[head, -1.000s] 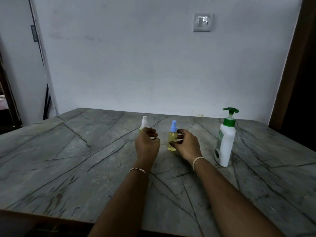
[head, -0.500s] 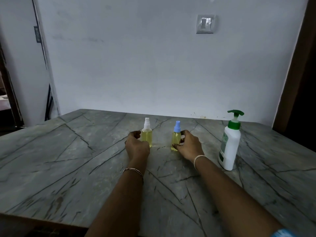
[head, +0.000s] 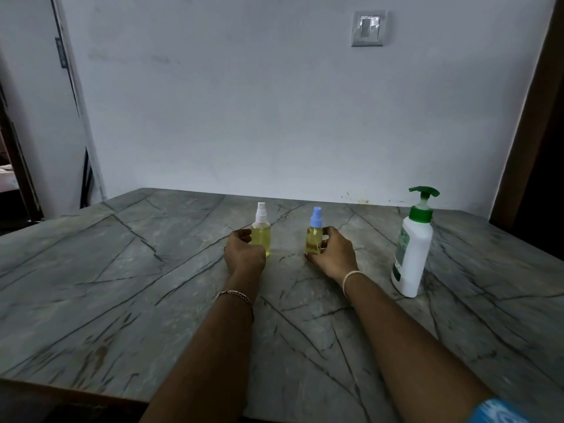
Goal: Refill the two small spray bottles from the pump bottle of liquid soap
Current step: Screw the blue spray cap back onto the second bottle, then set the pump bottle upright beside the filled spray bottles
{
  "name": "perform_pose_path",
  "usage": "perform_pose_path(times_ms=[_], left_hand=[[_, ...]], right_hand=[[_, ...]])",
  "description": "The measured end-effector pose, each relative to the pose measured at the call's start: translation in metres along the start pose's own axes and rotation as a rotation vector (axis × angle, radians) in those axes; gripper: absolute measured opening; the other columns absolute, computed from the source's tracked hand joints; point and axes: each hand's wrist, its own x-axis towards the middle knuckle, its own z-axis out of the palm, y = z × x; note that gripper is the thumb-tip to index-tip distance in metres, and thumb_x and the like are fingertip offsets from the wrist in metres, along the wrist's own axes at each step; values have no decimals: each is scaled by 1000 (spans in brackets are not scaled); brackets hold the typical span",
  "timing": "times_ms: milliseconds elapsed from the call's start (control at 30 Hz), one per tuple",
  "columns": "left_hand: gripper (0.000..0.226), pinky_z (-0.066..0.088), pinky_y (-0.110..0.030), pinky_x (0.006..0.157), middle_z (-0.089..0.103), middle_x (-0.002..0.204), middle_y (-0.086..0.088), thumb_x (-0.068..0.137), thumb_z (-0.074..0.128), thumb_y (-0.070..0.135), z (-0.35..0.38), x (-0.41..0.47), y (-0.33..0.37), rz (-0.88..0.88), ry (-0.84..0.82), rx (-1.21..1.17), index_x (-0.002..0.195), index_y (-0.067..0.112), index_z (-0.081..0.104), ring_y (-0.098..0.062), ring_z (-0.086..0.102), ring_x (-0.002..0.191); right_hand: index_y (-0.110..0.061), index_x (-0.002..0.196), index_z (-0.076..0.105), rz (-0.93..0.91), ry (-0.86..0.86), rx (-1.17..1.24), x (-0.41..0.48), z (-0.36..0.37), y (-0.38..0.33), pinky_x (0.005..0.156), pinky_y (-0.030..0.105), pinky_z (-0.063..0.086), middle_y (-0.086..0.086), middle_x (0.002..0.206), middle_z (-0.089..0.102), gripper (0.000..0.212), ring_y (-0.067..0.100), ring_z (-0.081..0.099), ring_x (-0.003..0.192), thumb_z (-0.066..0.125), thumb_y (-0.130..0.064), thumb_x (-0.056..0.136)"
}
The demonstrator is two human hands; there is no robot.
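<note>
Refilling looks done — the white-capped clear spray bottle [head: 261, 238] and blue-capped clear spray bottle [head: 314, 239] stand full on the grey marble table [head: 122, 285]. The right hand [head: 334, 254] pinches the blue-capped one; the left hand [head: 244, 257] curls beside the other — grip unclear. Next: release without tipping.

pump bottle [head: 415, 251] label — blurred, no legible text

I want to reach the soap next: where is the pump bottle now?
In the head view, the pump bottle stands upright on the table, at the right, apart from the right hand, which holds the blue-capped bottle.
</note>
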Motion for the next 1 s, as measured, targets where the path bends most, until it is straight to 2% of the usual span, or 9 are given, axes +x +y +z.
perform_pose_path(times_ms=[267,367,500,600,700,767,867,934,1000], left_hand=[[56,47,-27,81,62,121,-8,72,69,-9,-1,-1,1,-7,13,4,122,11,56,-23,58,111],[52,43,-26,79,60,122,-9,76,67,-4,-2,-4,2,25,24,0,124,9,53,-24,56,113],[52,44,-31,89,53,127,-13,79,69,3,-3,-10,4,170,56,105,126,10,49,-26,50,116],[51,43,-37,95,47,128,-14,80,68,8,-2,-19,9,303,85,179,127,12,48,-29,46,118],[42,41,-32,86,51,124,-12,81,67,10,1,-27,11,401,88,194,121,16,54,-29,47,115],[32,44,-31,83,56,118,-9,82,65,9,4,-32,11,492,13,202,112,19,60,-26,52,111],[23,48,-29,80,63,107,-1,82,66,9,9,-40,6,631,-208,261,103,19,64,-18,58,101],[19,50,-30,81,65,99,3,81,68,8,12,-46,4,671,-363,293,99,17,65,-16,59,95],[15,52,-32,81,65,89,6,80,69,8,14,-50,2,703,-450,304,93,16,67,-16,62,88]], right_hand=[[-12,115,53,5,10,36,-2,0,0,82,28,48,8,108,67,51,23,64,96,81,-18,73],[-12,122,49,12,8,69,-4,-1,-2,87,33,51,6,113,65,67,21,64,97,86,-21,67],[-11,131,43,39,-66,7,-7,-11,-5,93,38,50,8,122,60,82,25,60,107,88,-28,64],[-12,121,53,60,-56,-36,-14,-21,-6,88,31,50,5,114,64,59,22,62,102,83,-25,71],[-16,102,65,38,72,-71,-23,-31,-3,84,26,50,1,101,69,25,17,64,95,75,-16,79],[-23,90,66,34,134,-95,-31,-37,0,80,28,52,-3,91,70,15,15,65,89,73,-14,79],[-28,83,63,26,211,-113,-45,-47,4,72,30,54,-8,83,70,17,13,65,82,75,-17,76],[-29,86,62,22,269,-138,-55,-58,5,68,28,52,-10,82,69,19,11,64,80,77,-24,76],[-28,95,59,-26,359,-211,-67,-71,2,68,28,50,-9,84,66,27,12,62,79,78,-27,76]])
